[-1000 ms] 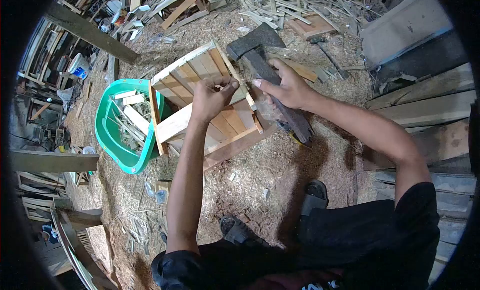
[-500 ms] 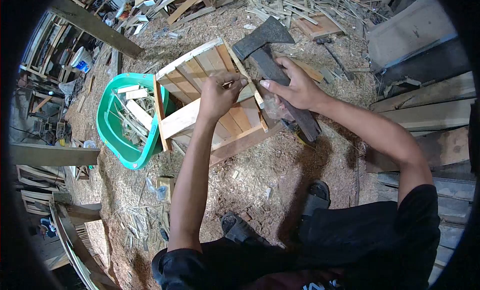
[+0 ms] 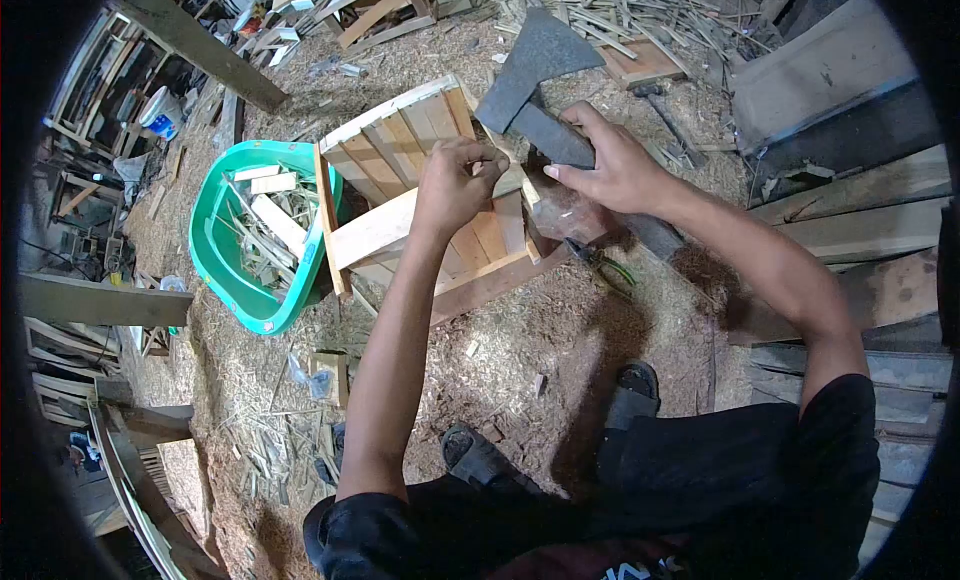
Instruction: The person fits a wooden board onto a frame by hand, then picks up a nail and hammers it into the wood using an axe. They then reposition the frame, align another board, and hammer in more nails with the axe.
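Observation:
My right hand (image 3: pixel 622 170) is wrapped round the dark wooden handle of an axe (image 3: pixel 538 62). The axe's broad grey head points away from me, just beyond the slatted wooden crate (image 3: pixel 440 120). At the crate's right edge, my left hand (image 3: pixel 460 183) is closed in a pinch over a light wood strip. Whatever its fingertips hold is too small or hidden to make out. The crate lies tilted on the ground, its slats partly behind my left hand and forearm. Pliers with green handles (image 3: pixel 612 270) lie on the ground, nearer to me than the axe handle.
A green plastic tub (image 3: pixel 215 265) holding wood offcuts stands left of the crate. Sawdust covers the ground. Planks (image 3: pixel 850 220) are stacked at the right, and thin wood strips (image 3: pixel 640 25) lie heaped at the back. A wooden post (image 3: pixel 200 45) slants across the upper left.
The axe has been lifted and shifted right, its head farther from the crate. My right hand has moved slightly right with it. My left hand still pinches at the crate's edge.

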The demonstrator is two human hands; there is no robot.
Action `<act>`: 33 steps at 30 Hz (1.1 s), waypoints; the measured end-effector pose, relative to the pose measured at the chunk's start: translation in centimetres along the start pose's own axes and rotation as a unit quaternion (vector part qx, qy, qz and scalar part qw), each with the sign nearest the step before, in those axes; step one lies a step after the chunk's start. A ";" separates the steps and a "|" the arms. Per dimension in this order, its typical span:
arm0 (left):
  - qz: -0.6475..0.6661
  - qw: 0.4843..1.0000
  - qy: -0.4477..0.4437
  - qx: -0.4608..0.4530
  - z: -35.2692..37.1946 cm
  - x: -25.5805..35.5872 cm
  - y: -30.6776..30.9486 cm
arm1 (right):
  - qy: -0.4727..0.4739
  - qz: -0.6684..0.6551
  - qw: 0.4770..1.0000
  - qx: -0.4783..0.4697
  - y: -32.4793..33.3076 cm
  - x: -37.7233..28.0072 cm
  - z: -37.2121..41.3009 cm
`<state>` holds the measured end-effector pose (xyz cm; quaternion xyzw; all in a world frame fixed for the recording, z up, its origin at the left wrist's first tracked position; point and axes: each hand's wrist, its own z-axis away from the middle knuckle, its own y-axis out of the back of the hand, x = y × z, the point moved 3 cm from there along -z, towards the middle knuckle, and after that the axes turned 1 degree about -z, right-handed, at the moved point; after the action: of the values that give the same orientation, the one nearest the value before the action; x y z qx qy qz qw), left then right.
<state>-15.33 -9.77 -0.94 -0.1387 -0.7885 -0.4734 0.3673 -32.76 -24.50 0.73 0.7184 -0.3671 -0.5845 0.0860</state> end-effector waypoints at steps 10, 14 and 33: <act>0.004 1.000 -0.019 0.005 -0.2 -0.2 0.1 | -0.052 0.176 0.980 -0.082 2.1 -3.5 -0.8; 0.029 0.999 0.030 -0.009 -0.3 0.3 0.3 | -0.078 0.184 0.975 -0.097 2.1 -4.5 -0.8; -0.010 0.998 0.060 0.020 -0.6 0.3 0.0 | -0.051 0.158 0.984 -0.071 1.3 -2.5 -0.6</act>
<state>-15.26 -10.32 -0.60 -0.0947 -0.7755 -0.4689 0.4121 -32.85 -24.04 3.59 0.6130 -0.4376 -0.6238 0.2090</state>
